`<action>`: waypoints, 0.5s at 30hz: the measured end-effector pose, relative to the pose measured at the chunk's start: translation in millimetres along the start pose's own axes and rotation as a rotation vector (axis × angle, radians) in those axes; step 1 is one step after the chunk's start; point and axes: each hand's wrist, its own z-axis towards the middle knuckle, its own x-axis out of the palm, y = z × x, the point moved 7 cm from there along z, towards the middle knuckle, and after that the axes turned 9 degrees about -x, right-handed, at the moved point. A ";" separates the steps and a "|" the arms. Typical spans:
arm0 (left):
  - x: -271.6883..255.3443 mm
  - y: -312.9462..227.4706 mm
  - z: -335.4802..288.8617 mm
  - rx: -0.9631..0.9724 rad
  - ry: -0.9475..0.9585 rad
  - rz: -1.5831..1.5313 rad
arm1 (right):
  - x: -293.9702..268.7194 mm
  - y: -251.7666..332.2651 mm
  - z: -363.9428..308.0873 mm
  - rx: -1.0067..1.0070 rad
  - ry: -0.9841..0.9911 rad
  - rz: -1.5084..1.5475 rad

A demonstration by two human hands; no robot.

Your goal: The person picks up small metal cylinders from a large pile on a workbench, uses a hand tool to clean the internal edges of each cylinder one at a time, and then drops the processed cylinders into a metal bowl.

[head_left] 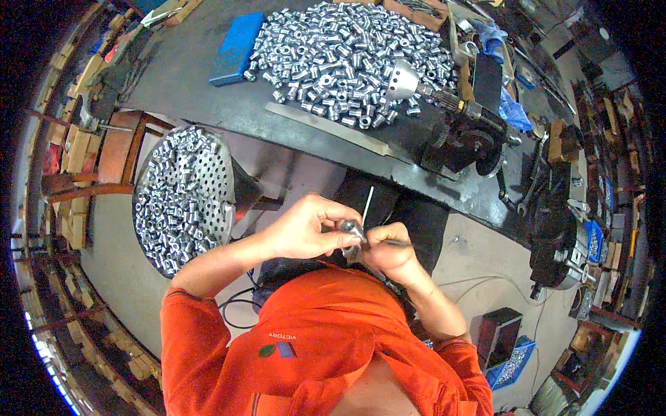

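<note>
In front of my waist, my left hand (316, 225) pinches a small shiny metal sleeve (352, 227) between thumb and fingers. My right hand (390, 249) is closed right beside it, around a slim dark-ended tool (398, 243) whose kind I cannot make out. A thin pale rod (368, 202) sticks up past the fingers; whether it belongs to that tool is hidden. Left of my arm, many similar metal sleeves (166, 208) lie on a round perforated metal seat (216, 184). A large heap of the same sleeves (340, 55) covers the bench.
The dark bench (180, 76) runs across the far side, carrying a blue bin (238, 48), a flat metal bar (326, 128) and a geared machine with a chuck (472, 132). A wooden chair (118, 156) stands left. On the right floor sits a blue crate (513, 364) near cables.
</note>
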 end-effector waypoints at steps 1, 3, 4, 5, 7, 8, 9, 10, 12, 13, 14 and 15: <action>-1.0 -0.2 -1.5 0.013 -0.062 0.008 | -0.1 11.7 2.1 -0.140 -0.050 -0.230; -4.0 4.8 -1.4 0.077 -0.186 0.039 | 1.8 31.0 7.3 -0.339 -0.085 -0.458; -6.8 4.5 -1.9 0.109 -0.247 0.056 | 3.2 31.3 9.2 -0.353 -0.103 -0.472; -7.1 9.7 -1.2 0.030 -0.222 0.049 | 3.2 31.2 9.7 -0.368 -0.121 -0.486; -8.8 11.9 -0.9 -0.125 -0.171 0.031 | 1.8 13.7 6.6 -0.230 -0.080 -0.326; -7.3 7.1 0.3 -0.052 -0.146 0.067 | 0.6 5.8 5.0 -0.154 -0.056 -0.242; -6.9 2.4 0.5 0.022 -0.125 0.104 | 0.5 -1.8 4.2 -0.081 -0.028 -0.159; -6.4 -2.2 0.2 0.097 -0.104 0.141 | -1.4 -2.1 2.4 -0.107 -0.035 -0.196; -3.5 -1.3 5.3 0.083 -0.064 0.083 | -6.1 -0.2 -0.8 -0.084 -0.050 -0.174; -2.0 -0.6 7.5 0.075 -0.043 0.053 | -7.2 2.4 -1.7 -0.071 -0.057 -0.163; -3.3 0.2 7.9 0.076 -0.041 0.046 | -6.7 2.5 -1.4 -0.013 -0.060 -0.068; -2.0 -2.5 8.5 0.063 -0.028 0.012 | -3.9 -1.4 -2.7 0.060 -0.051 0.138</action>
